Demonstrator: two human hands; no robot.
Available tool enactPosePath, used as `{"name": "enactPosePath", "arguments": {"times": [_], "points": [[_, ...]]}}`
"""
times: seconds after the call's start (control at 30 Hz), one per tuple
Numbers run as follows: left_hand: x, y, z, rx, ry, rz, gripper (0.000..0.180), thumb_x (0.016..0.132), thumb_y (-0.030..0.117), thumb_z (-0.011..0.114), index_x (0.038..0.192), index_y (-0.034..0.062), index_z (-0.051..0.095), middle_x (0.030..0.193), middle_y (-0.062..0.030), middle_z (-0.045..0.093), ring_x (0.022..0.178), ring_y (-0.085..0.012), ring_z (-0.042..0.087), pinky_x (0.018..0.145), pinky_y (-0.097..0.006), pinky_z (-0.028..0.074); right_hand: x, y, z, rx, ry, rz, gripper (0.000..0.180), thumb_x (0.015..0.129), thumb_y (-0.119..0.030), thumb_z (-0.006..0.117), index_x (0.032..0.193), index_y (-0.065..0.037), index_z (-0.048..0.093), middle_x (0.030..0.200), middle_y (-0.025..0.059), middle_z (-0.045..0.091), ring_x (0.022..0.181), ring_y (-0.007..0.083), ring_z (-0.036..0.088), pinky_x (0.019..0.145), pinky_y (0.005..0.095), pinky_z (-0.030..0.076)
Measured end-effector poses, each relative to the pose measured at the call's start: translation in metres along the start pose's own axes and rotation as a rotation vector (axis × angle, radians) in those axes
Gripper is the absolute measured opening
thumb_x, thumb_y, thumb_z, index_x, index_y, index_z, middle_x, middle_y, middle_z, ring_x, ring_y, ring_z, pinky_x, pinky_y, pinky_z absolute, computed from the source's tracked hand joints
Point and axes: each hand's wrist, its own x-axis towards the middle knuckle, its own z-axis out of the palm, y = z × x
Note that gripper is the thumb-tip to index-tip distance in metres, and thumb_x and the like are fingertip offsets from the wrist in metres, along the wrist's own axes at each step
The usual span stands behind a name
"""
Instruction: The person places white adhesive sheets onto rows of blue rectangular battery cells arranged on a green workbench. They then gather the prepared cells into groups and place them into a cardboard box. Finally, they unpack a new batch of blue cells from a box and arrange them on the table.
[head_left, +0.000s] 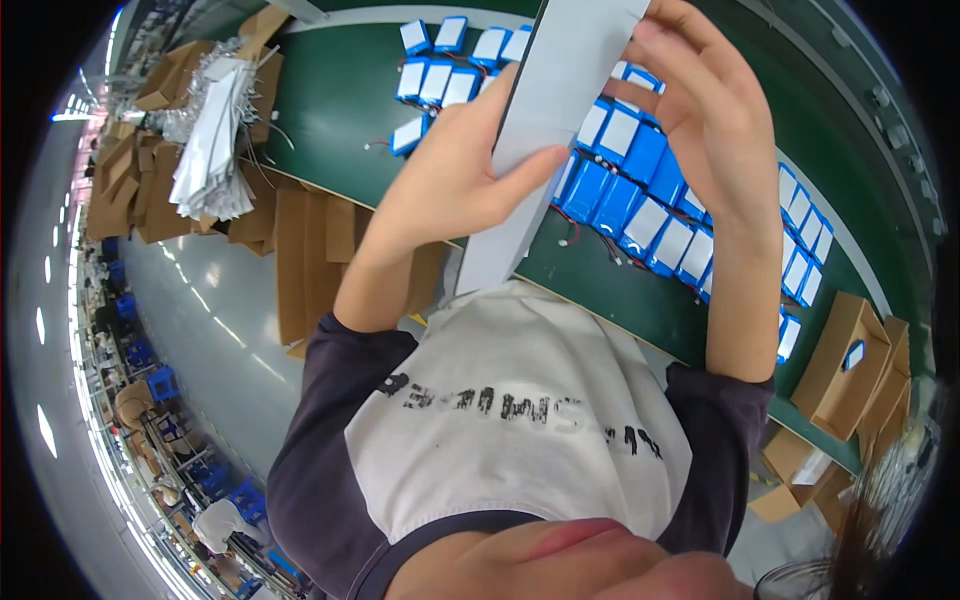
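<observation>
White sheets (212, 140) lying left of the green table (335, 115), left hand (440, 180) closing firmly on a pale panel (570, 70), panel slanting over the table, blue packs (615, 208) lining the table, right hand (705, 110) curling loosely above it, any hold unclear

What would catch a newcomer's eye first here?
Probably the long white board at top centre, gripped by the left hand, with the right hand at its upper right edge. Next come the blue packs, many with white faces, in rows on the green table. Off to the left, a white bundle lies by cardboard boxes.
</observation>
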Motion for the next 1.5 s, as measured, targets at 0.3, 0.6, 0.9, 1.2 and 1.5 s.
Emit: {"name": "enactPosePath", "arguments": {"times": [0.3, 0.6, 0.9, 1.2, 1.5], "points": [[-0.002, -0.006, 0.002, -0.041, 0.019, -0.041, 0.055, 0.089, 0.008, 0.071, 0.139, -0.0043, 0.051, 0.11, -0.0205, 0.074, 0.099, -0.0309, 0.074, 0.087, -0.037, 0.056, -0.004, -0.001, 0.004, 0.001, -0.063, 0.081, 0.035, 0.098, -0.005, 0.066, 0.131, 0.0, 0.053, 0.119, 0.0095, 0.06, 0.109, 0.0174, 0.065, 0.09, 0.0341, 0.059], [-0.019, 0.018, -0.002, 0.669, 0.16, -0.019, 0.042, 0.087, 0.0, 0.066, 0.128, 0.0054, 0.058, 0.1, -0.013, 0.069, 0.079, -0.0389, 0.069, 0.064, -0.045, 0.057, -0.016, -0.021, 0.02, -0.077, 0.058, 0.099, 0.023, 0.102, -0.01, 0.064, 0.121, 0.002, 0.059, 0.105, 0.0082, 0.065, 0.093, 0.0146, 0.069, 0.069, 0.0298, 0.064], [-0.031, -0.029, -0.064, 0.662, 0.283, -0.178, 0.036, 0.09, 0.009, 0.071, 0.125, 0.0075, 0.063, 0.096, -0.0122, 0.072, 0.082, -0.035, 0.07, 0.069, -0.041, 0.057, -0.018, -0.035, 0.0, -0.487, 0.189, -0.359, 0.007, 0.101, -0.011, 0.065, 0.105, -0.004, 0.064, 0.091, 0.0004, 0.07, 0.073, 0.004, 0.065, 0.059, 0.0167, 0.048], [-0.019, -0.15, -0.094, 0.898, 0.429, -0.198, 0.064, 0.088, 0.012, 0.077, 0.144, -0.0001, 0.048, 0.128, -0.0211, 0.062, 0.114, -0.0349, 0.063, 0.1, -0.04, 0.05, -0.04, 0.036, -0.046, -1.398, -0.363, 0.302, 0.021, 0.099, -0.023, 0.06, 0.095, -0.004, 0.07, 0.069, 0.011, 0.063, 0.064, 0.0251, 0.058, 0.064, 0.0363, 0.045], [-0.052, -0.062, 0.03, 0.452, 0.162, 0.219, 0.039, 0.079, 0.006, 0.08, 0.116, 0.0158, 0.077, 0.119, -0.0065, 0.066, 0.114, -0.0308, 0.057, 0.1, -0.042, 0.047, -0.036, 0.053, -0.043, -1.543, -0.41, 0.262, 0.024, 0.1, -0.027, 0.059, 0.096, -0.007, 0.071, 0.075, 0.0117, 0.069, 0.073, 0.0321, 0.067, 0.068, 0.0423, 0.052]]}}
